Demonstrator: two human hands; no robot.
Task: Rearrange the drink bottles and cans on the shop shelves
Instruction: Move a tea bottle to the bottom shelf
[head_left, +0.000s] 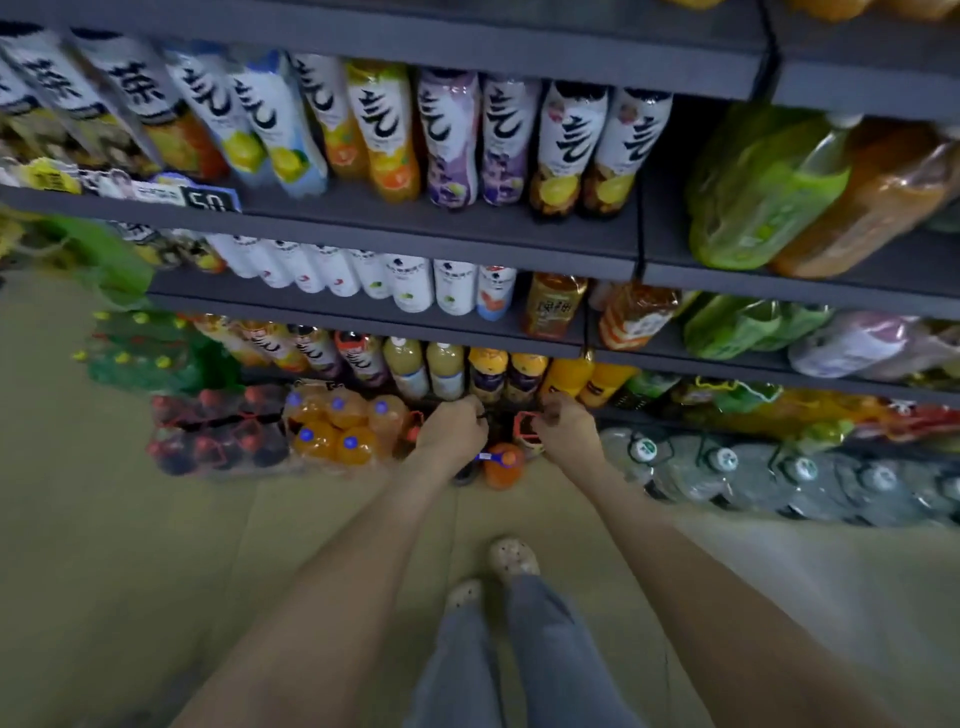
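Both my arms reach down to the bottles standing on the floor in front of the lowest shelf. My left hand (453, 431) is curled round the top of a dark bottle (465, 474), which it mostly hides. My right hand (563, 427) is curled at the red carry handle (525, 427) of another dark bottle that I can barely see. An orange bottle with a blue cap (503, 465) stands just below and between the two hands. Behind them, yellow and orange juice bottles (488, 374) line the bottom shelf.
A shrink-wrapped pack of orange soda (337, 426) and a pack of dark cola (218, 431) sit on the floor to the left. Large water bottles (727, 467) stand to the right. Dark shelves (441, 228) above hold rows of drinks. My feet (511, 558) are on the beige floor.
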